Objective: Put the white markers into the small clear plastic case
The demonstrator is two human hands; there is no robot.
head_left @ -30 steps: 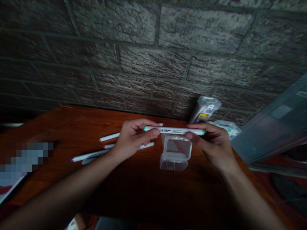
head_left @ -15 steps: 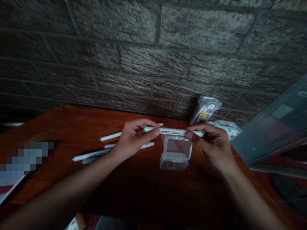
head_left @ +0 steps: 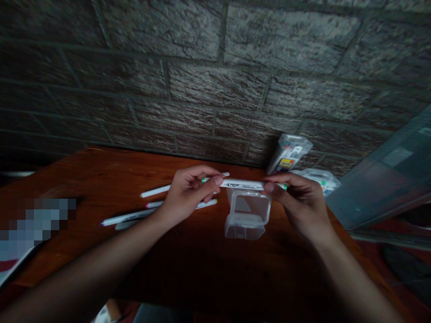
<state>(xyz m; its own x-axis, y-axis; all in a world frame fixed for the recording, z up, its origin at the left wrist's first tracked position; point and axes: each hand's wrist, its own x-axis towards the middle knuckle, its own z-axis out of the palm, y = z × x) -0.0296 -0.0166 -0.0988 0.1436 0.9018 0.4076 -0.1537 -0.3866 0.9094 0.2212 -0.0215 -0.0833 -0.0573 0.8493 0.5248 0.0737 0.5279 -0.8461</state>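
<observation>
A white marker [head_left: 244, 184] with green ends is held level between my two hands, its printed label facing me. My left hand [head_left: 188, 190] pinches it near its left end. Thumb and fingers of my right hand [head_left: 298, 193] close on it near the right end. Just below the marker, a clear plastic case [head_left: 247, 220] stands on the table with its lid open. Several white markers with coloured ends lie by my left hand, among them a purple-tipped marker [head_left: 116, 220] and a yellow-tipped marker [head_left: 153, 192]. My left hand and forearm partly cover them.
A wooden table [head_left: 208, 264] reaches back to a stone-block wall [head_left: 215, 85]. Against the wall leans a clear pack of pens [head_left: 289, 152], beside another clear plastic container [head_left: 325, 179]. A grey panel [head_left: 387, 166] rises along the right edge. A pixelated patch [head_left: 30, 233] covers something at left.
The grip on the marker has shifted slightly: my right thumb sits a little further right, and the marker is turned a bit about its length. The other things have stayed put.
</observation>
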